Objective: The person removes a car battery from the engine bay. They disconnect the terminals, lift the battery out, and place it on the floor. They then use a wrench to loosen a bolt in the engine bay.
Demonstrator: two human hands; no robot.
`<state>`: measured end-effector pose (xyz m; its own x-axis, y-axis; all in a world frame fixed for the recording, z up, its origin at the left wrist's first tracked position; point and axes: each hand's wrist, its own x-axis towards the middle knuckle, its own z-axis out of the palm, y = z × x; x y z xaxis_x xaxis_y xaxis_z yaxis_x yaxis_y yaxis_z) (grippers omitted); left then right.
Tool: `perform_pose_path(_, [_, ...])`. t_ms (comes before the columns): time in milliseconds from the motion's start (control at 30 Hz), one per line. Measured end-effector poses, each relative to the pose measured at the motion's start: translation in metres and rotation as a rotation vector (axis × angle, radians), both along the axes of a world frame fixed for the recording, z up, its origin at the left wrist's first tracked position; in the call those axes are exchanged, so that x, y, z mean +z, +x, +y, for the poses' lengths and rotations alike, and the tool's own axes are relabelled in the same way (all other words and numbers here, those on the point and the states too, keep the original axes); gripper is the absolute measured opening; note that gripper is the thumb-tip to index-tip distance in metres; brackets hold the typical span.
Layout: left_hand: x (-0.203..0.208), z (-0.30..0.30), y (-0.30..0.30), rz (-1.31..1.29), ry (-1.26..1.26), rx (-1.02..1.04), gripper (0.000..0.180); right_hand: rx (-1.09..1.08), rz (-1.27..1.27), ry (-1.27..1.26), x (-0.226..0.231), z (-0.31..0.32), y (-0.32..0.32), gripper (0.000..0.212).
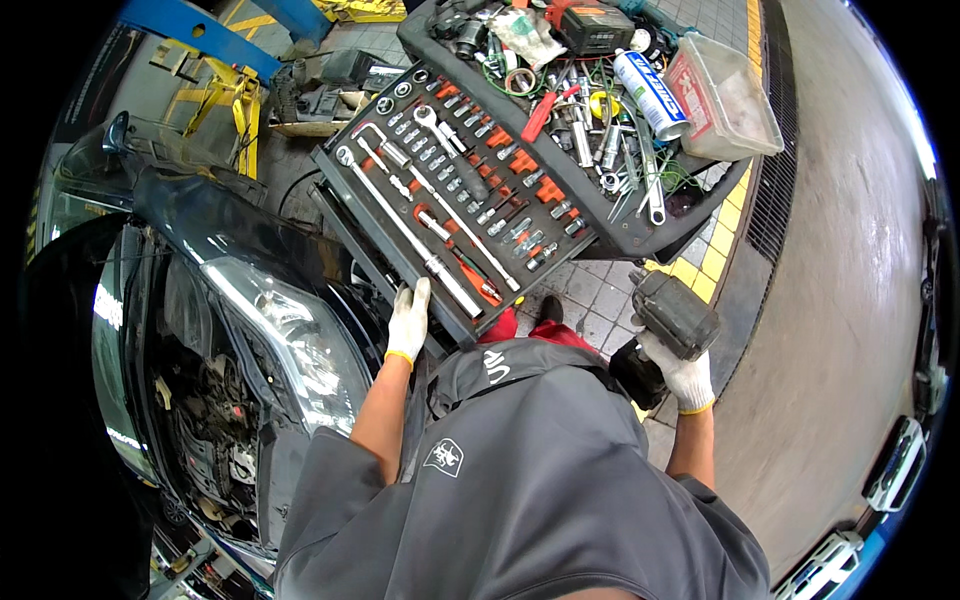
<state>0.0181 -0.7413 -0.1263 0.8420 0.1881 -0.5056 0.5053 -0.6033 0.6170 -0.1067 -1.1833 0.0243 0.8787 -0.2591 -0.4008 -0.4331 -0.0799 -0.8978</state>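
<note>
In my right hand (685, 378), gloved in white, is a dark cordless impact wrench (676, 314), gripped by its handle and held out to the right of my body. My left hand (408, 320), also gloved, touches the near left edge of an extended tool drawer (460, 318), its fingers stretched out. Fitted in the drawer's dark foam are a long ratchet bar (405, 228), a ratchet (448, 150), a long extension bar (465, 225) and rows of sockets (430, 158). Orange-handled pieces lie among them.
On the cart top (640, 235) are a spray can (652, 95), a clear plastic bin (725, 100), a red-and-black battery tool (592, 25) and jumbled tools. A dark car (290, 310) stands left, its engine bay exposed. Behind it is a yellow-and-blue lift (240, 110).
</note>
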Motion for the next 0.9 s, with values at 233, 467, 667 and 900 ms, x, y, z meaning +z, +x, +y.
perform_pose_path(233, [-0.023, 0.009, 0.002, -0.041, -0.047, 0.075, 0.101, -0.031, -0.086, -0.09, -0.002, -0.011, -0.015, 0.03])
perform_pose_path(467, [0.006, -0.001, 0.009, 0.0, -0.009, 0.102, 0.095, -0.053, -0.098, -0.144, -0.008, -0.018, -0.016, 0.024])
perform_pose_path(667, [0.031, 0.002, 0.03, -0.441, 0.255, 0.12, 0.053, -0.019, -0.139, -0.115, -0.008, -0.021, -0.006, 0.024])
perform_pose_path(900, [0.05, -0.029, 0.058, -0.746, 0.241, -0.399, 0.032, 0.019, -0.089, -0.134, -0.012, -0.015, -0.003, 0.036])
